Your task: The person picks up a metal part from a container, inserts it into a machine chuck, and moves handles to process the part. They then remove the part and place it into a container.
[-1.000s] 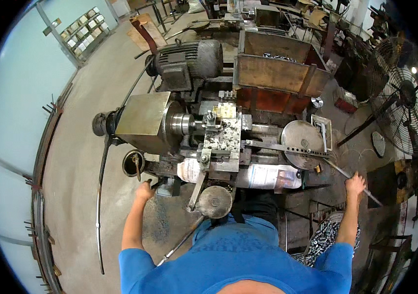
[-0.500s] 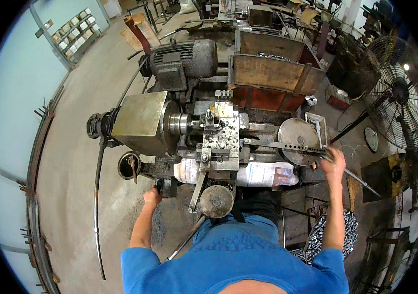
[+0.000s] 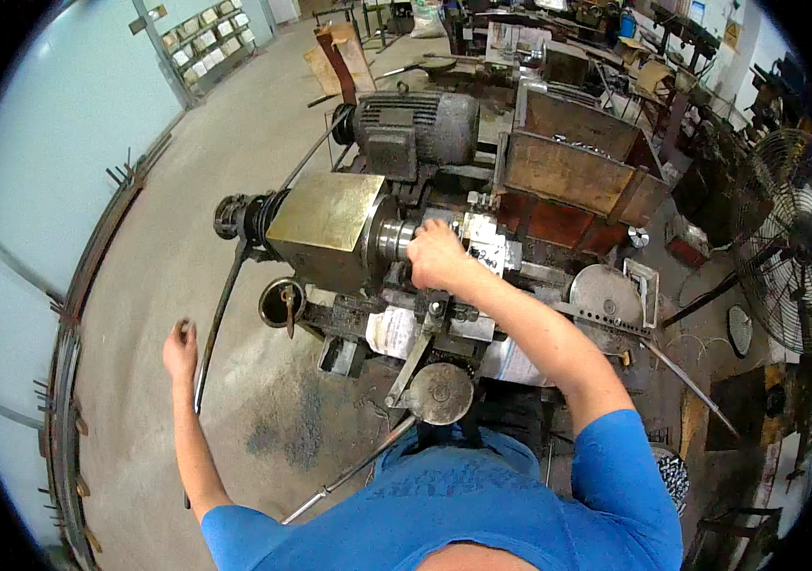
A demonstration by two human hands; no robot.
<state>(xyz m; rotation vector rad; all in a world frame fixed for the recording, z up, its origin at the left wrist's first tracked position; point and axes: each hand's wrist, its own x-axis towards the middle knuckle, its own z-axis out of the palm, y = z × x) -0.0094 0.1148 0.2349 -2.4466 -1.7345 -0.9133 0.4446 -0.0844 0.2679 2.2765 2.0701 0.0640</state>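
Observation:
My right hand [image 3: 436,257] reaches across the lathe to the silver chuck [image 3: 394,240]. Its fingers are bent down between the chuck and the tool slide [image 3: 487,246], and what they grip there is hidden. Out to the left, beside a long rod lever [image 3: 218,328], my left hand [image 3: 180,352] is raised with curled fingers. A small greyish bit shows at its fingertips, too small to name. Behind the chuck sits the boxy headstock [image 3: 325,214]. A round handwheel disc [image 3: 441,393] is close to my waist, and another round disc [image 3: 606,295] lies at the right end.
An electric motor [image 3: 420,128] stands behind the headstock. A wooden bin [image 3: 567,171] holds small metal parts. At right is a large caged fan [image 3: 782,238]. A dark pot [image 3: 282,305] hangs in front of the headstock. Long bars [image 3: 120,224] lie along the left wall.
My right hand has left the perforated lever at the right and moved to the chuck. My left hand has let go of the black knob and swung out left. The view has shifted.

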